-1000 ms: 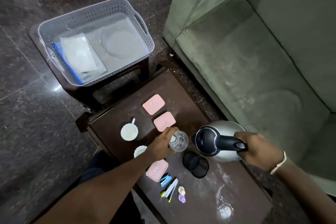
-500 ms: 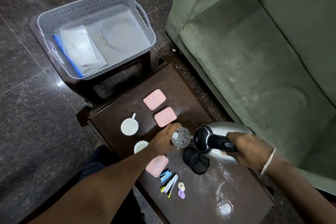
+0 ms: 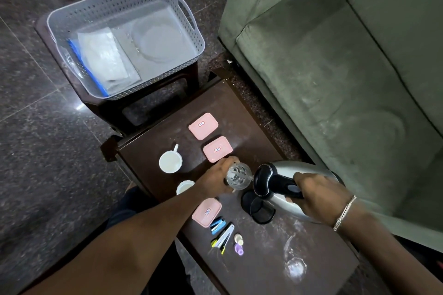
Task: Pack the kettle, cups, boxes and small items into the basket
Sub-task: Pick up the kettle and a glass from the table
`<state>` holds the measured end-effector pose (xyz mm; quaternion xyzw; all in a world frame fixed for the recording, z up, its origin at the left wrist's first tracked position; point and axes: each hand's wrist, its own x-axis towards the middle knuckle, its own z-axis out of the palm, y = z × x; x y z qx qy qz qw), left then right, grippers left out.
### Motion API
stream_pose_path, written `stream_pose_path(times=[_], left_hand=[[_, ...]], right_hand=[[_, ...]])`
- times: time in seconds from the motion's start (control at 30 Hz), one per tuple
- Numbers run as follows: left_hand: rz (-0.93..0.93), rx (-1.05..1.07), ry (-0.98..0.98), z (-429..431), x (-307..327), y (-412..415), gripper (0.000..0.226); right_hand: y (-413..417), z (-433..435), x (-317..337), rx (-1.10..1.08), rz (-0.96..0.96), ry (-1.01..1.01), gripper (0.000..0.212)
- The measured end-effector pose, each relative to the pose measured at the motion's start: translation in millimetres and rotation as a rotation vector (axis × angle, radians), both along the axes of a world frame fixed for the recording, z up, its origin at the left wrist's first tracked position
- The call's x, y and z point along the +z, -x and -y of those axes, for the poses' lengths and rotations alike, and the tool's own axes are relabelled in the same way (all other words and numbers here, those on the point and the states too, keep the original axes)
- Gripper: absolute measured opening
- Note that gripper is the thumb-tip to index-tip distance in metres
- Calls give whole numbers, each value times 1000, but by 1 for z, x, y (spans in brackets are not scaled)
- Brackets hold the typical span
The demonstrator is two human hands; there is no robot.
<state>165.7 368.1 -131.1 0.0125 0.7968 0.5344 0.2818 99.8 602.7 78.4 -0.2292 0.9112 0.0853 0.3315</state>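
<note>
My right hand grips the black handle of the steel kettle, tilted with its spout at a clear glass. My left hand is closed around that glass on the dark brown table. Three pink boxes lie on the table: one far, one middle, one near. A white cup with a handle and a second white cup, partly hidden by my left arm, stand to the left. The grey basket sits on a stool beyond the table.
A black kettle base sits under the kettle. Small items, a blue stapler, clips and little bottles, lie near the front edge. Another glass stands at the front right. A green sofa borders the right side. The basket holds plastic bags.
The kettle has tipped further toward the glass, its spout now at the rim. My left hand still holds the glass in the same spot.
</note>
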Motion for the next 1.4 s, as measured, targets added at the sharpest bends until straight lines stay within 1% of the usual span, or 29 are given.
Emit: stream_pose_path(times=[0.47,0.93,1.07,1.4], left_hand=[[-17,-17,5,0,1,1,89],[-37,-24,17,1,3,2,86],[-41,-25,20,1,4,3,83],[-25,-13,13,0,3,1,87]], right_hand=[[-4,12,8,17,-61,-47,34],[-5,19,13,36,-40,-76,37],[-5,14,12,17,-29,-48,35],[-1,-4,11,-42,3,-33,33]])
